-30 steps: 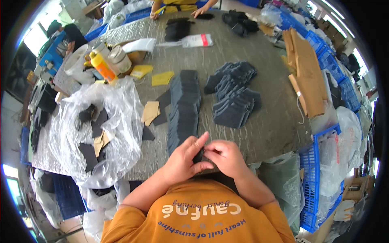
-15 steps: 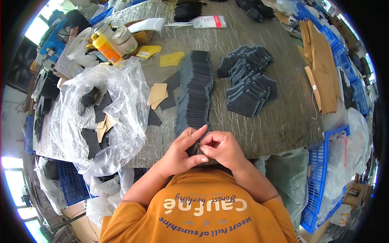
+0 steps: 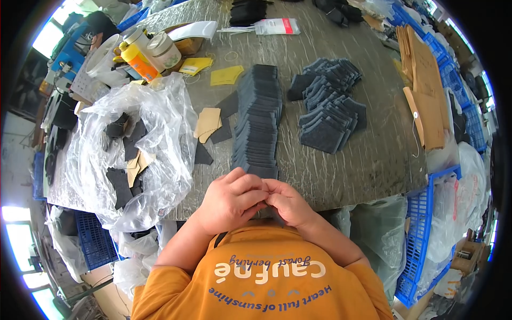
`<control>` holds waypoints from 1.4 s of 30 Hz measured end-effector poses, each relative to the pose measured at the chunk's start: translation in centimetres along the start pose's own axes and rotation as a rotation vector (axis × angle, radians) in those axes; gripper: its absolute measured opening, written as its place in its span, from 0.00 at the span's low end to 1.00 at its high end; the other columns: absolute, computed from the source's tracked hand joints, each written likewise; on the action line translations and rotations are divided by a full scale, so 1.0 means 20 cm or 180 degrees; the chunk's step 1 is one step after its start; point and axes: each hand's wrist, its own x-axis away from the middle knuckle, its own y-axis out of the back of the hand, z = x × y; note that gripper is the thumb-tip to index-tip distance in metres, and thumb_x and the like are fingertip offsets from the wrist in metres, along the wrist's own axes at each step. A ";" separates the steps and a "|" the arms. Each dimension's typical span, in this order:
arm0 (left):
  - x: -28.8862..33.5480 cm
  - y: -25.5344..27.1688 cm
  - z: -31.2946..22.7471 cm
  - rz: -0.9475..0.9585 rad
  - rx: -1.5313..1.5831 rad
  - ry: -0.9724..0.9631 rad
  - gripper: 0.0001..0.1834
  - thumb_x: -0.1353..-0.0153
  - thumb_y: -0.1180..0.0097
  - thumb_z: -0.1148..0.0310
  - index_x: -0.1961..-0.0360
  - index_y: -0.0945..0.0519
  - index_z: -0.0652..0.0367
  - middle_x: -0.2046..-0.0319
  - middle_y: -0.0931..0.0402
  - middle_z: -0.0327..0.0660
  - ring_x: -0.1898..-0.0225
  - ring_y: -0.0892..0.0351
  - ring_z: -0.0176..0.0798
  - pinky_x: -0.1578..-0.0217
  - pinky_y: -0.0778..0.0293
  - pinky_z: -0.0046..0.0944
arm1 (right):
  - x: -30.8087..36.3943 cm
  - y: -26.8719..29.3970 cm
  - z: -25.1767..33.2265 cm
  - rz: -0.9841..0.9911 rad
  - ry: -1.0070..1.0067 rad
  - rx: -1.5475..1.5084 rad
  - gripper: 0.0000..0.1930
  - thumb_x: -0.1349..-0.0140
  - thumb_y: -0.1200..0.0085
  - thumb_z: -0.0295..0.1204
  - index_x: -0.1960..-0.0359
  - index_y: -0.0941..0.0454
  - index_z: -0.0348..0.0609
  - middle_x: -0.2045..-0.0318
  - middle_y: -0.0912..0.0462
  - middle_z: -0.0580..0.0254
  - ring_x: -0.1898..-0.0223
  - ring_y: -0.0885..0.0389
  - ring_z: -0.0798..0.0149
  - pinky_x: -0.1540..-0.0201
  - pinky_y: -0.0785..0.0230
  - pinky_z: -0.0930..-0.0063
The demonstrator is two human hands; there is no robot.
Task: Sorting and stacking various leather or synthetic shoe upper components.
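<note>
At the table's near edge my left hand (image 3: 233, 198) is closed, its back up and its fingers curled toward the other hand. My right hand (image 3: 289, 201) is closed too, thumb and fingertips pinched together against the left fingertips. Whatever lies between them is hidden by the fingers. Just beyond them a long overlapping row of dark grey fabric pieces (image 3: 257, 122) runs away from me, its near end by my left fingers. To its right lie fanned stacks of similar dark pieces (image 3: 325, 130).
Left are a clear plastic bag (image 3: 176, 122) with dark and tan scraps, tan pieces (image 3: 208, 124), yellow pieces (image 3: 226, 76), an orange-yellow bottle (image 3: 140, 61) and a jar (image 3: 164, 50). Brown paper (image 3: 426, 114) lies at the right edge, above a blue crate (image 3: 416, 240).
My left hand has turned from palm-in with spread thumb to back-up, fingers curled over. The right hand has stayed close beside it. The dark piece seen between them is now covered.
</note>
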 end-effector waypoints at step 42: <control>0.33 -0.10 0.10 0.0032 0.0906 0.3829 0.03 0.47 0.42 0.74 0.73 0.21 0.63 0.82 0.26 0.33 0.81 0.27 0.25 0.78 0.32 0.26 | 0.22 0.21 -0.13 -0.0659 0.2338 0.5634 0.07 0.53 0.42 0.32 0.70 0.18 0.52 0.74 0.29 0.73 0.79 0.28 0.71 0.77 0.38 0.74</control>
